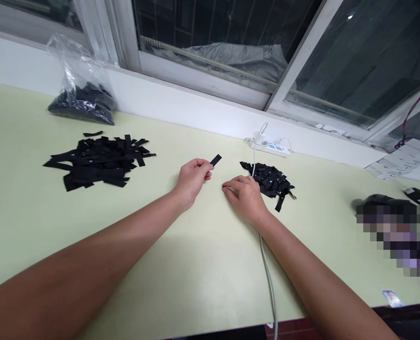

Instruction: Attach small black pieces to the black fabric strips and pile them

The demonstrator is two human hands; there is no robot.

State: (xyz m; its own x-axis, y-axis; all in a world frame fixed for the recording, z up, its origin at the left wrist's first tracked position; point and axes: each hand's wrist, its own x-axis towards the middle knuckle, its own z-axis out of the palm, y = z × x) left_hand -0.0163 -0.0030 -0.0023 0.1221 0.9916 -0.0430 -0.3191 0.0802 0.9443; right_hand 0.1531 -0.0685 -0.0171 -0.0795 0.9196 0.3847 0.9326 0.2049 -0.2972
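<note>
While the left hand (192,178) pinches one black strip (215,159) just above the table (181,264), the right hand (244,196) rests with curled fingers beside the small pile (271,180), seemingly mid-sorting, so a careful one-piece pick looks next

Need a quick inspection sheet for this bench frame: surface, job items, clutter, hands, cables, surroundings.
Surface: pale green table, flat, against a white sill.
Job's things: black strip pinched in the left hand; small black pile beside the right hand; large black pile at far left.
Clutter: clear bag of black pieces at the wall; papers at right; small card near the front edge.
Hands: left hand shut on the strip; right hand resting on the table, fingers curled, contents hidden.
Cables: white cable running under the right forearm; power strip at the wall.
Surroundings: window, dark outside.
</note>
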